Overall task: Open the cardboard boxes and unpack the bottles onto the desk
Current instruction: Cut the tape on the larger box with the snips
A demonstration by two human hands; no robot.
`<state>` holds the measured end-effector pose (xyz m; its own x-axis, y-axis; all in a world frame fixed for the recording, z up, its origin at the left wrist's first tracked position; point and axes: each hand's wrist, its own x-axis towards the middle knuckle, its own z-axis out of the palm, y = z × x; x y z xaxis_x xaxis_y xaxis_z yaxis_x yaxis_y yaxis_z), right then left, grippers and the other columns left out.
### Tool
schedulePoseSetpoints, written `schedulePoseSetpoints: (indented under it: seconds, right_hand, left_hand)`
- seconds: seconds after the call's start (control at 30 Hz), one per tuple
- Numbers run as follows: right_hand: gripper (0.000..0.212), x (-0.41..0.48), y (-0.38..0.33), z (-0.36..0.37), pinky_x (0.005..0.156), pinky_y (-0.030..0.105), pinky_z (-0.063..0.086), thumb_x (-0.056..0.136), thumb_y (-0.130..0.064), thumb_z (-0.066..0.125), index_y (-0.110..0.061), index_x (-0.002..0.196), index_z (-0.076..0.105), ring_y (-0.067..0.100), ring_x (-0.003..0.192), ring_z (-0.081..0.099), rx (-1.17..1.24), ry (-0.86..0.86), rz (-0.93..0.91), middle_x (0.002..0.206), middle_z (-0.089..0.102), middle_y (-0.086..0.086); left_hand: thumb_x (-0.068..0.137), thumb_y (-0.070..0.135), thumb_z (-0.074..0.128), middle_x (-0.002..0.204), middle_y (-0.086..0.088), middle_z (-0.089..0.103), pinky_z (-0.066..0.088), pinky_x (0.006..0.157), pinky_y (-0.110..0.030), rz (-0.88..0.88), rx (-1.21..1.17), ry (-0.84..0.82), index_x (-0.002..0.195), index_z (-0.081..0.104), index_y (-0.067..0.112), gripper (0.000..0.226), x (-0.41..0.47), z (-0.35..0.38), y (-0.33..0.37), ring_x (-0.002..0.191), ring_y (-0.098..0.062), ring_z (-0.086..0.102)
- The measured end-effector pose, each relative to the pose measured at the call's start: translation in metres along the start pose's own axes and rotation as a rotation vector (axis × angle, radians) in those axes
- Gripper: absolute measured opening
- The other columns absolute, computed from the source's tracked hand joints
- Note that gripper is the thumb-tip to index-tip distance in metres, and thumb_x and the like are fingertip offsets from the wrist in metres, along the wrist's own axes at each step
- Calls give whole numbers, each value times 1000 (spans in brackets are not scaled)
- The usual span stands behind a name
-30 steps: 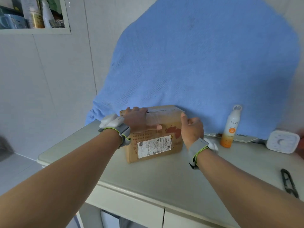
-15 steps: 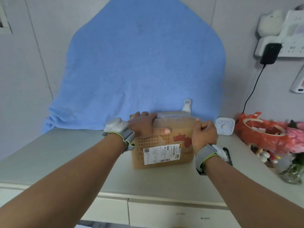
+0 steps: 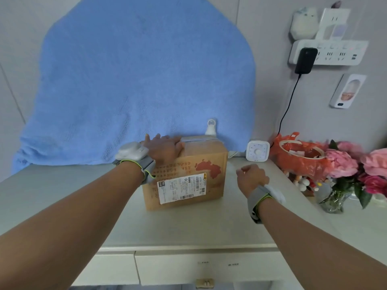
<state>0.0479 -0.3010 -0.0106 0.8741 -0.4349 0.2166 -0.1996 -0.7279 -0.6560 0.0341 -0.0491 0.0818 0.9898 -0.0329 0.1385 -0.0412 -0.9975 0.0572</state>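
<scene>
From the head camera, I see the brown cardboard box with a white shipping label (image 3: 184,174) standing on the pale grey tabletop (image 3: 188,225), its top flaps still taped. My left hand (image 3: 165,149) lies flat on the box's top left edge, fingers spread, pressing rather than gripping. My right hand (image 3: 251,177), which held the box's right side half a second ago, has let go and now hangs just right of the box, fingers loosely curled, its grip empty. I judge it is going for a cutting tool, so opening has not begun. A white spray bottle's cap (image 3: 211,127) peeks up behind the box. Further right of the box stand a white timer (image 3: 257,151), an orange plastic bag (image 3: 301,158) and pink flowers (image 3: 356,164). A blue towel (image 3: 136,80) hangs on the wall behind the box.
</scene>
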Motion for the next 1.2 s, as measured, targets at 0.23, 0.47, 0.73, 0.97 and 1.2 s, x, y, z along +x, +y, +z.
schedulePoseSetpoints:
  seconds: [0.23,0.47,0.73,0.97,1.2]
  right_hand:
    - [55,26,45,7,110,46,28,92,-55,44,-13,127,54,40,132,36,-439,-263,83,141,43,20]
    - [28,22,37,10,84,31,46,89,-24,60,-5,109,59,31,105,61,-335,-189,0,113,63,15]
    - [25,13,16,4,74,24,46,93,-21,57,-7,109,71,27,100,66,-160,-317,-55,108,71,11]
    - [9,7,-39,-30,68,34,43,100,-8,41,-6,92,44,25,67,57,520,-126,-201,79,60,14]
    - [25,3,-101,-59,70,22,48,100,-17,46,-2,98,65,10,65,56,729,-221,-560,74,59,1]
  left_hand:
    - [102,45,13,159,0,27,15,118,-50,50,-64,-10,154,19,29,54,4,2,3,145,-23,27]
    - [101,48,14,159,4,27,18,114,-49,62,-29,19,152,22,35,53,-1,0,3,142,-24,31]
    - [98,56,14,150,2,33,22,109,-48,30,-4,29,150,26,41,55,1,-1,4,134,-23,33]
    - [100,56,12,157,1,27,16,113,-52,-28,12,-72,153,17,38,56,-2,-10,13,141,-25,28]
    - [100,54,13,156,3,29,15,112,-51,-11,5,-52,151,17,44,52,-6,-8,13,140,-23,30]
